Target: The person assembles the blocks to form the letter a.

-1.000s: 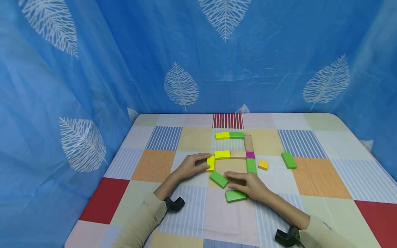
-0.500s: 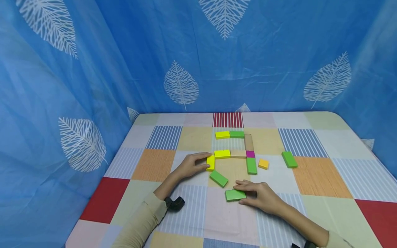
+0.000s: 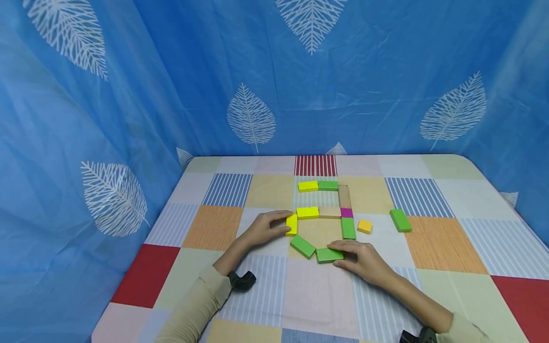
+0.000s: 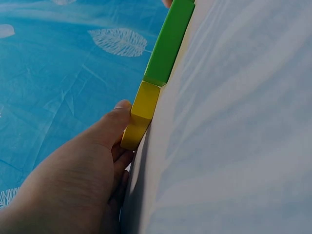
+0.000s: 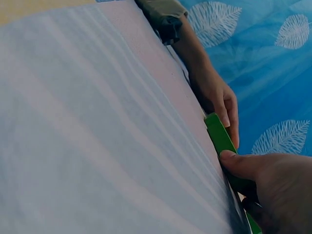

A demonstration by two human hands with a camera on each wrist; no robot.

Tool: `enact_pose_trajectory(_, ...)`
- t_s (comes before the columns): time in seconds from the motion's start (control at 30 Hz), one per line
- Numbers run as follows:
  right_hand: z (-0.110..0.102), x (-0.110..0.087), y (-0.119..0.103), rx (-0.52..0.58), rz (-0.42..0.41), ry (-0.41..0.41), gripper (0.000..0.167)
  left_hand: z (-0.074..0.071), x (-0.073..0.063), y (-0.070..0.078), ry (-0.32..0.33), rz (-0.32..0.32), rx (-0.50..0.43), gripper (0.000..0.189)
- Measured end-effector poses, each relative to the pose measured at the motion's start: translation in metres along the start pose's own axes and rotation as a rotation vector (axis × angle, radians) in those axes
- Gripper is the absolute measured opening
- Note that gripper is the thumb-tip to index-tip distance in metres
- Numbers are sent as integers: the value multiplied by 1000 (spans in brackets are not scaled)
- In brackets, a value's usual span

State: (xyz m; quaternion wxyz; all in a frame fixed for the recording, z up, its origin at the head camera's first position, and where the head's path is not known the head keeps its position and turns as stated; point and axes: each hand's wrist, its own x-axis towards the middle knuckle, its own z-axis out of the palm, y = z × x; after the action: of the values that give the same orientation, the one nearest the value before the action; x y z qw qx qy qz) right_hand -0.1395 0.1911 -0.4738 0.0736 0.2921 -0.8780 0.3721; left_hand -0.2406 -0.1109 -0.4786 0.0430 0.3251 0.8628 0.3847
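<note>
My left hand [image 3: 267,228] pinches a yellow block [image 3: 291,225] between thumb and fingers at the left of a block outline. In the left wrist view the thumb lies on that yellow block [image 4: 141,112], and a green block [image 4: 169,46] follows on from it. My right hand [image 3: 364,259] grips a flat green block [image 3: 328,256] by its right end, thumb at the near side and fingers at the far side. This block's left end is right at the corner of a slanted green block [image 3: 302,247]. The right wrist view shows the thumb on the green block [image 5: 224,136].
Behind the hands stand a yellow block [image 3: 308,213], a wooden block [image 3: 329,213], a purple block [image 3: 346,213] and a green block [image 3: 348,228]. Farther back are more yellow, green and wooden blocks. An orange block [image 3: 364,226] and a green block [image 3: 401,220] lie apart at right.
My right hand has come back to the near green block, taken hold of it and slid it away from me and slightly right, up to the slanted green block. The left hand has stayed put.
</note>
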Motion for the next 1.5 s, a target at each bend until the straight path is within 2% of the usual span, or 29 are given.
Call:
enact_pose_trajectory(0.83,1,0,1,-29,19,15,40,1,2,-2,7,4,2,49)
enact_pose_trajectory(1.5,2,0,2,-4,16,28,39,2,2,-4,14,13,16,48)
